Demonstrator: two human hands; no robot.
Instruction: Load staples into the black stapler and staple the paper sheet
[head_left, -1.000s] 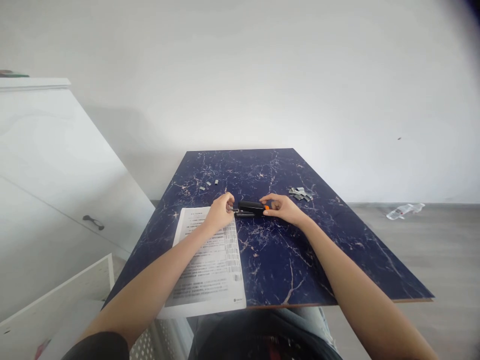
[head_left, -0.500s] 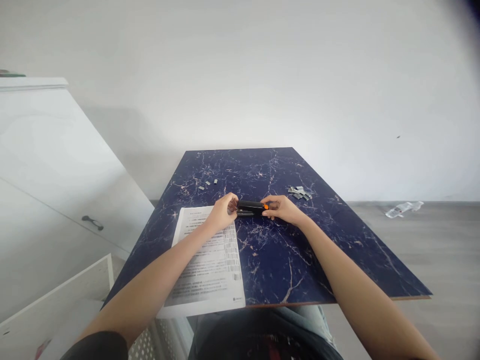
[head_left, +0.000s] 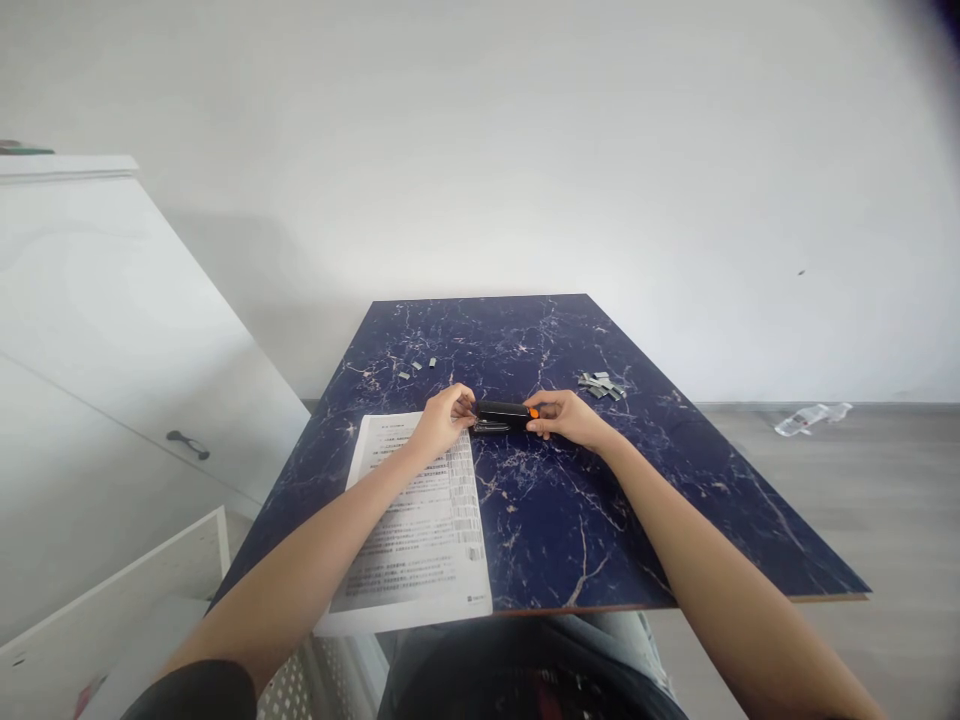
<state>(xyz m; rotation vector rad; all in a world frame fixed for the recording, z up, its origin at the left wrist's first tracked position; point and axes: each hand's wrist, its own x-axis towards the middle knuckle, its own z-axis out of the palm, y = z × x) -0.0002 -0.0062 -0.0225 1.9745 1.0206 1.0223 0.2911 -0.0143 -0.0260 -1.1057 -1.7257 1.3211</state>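
Observation:
A black stapler (head_left: 501, 415) with an orange tab lies lengthwise between my hands on the dark blue marbled table (head_left: 555, 520). My left hand (head_left: 442, 420) pinches its left end, fingers closed. My right hand (head_left: 566, 416) grips its right end beside the orange tab, fingers curled. A stack of printed white paper (head_left: 416, 525) lies under my left forearm at the table's near left.
A heap of loose staple strips (head_left: 600, 385) lies just beyond my right hand. A few small staple bits (head_left: 416, 370) sit at the far left. A white cabinet (head_left: 97, 380) stands to the left. A clear plastic bottle (head_left: 810, 417) lies on the grey floor at right.
My left hand has closed in on the stapler's left end, and the thin metal part that stuck out there a second ago no longer shows. My right hand has hardly moved.

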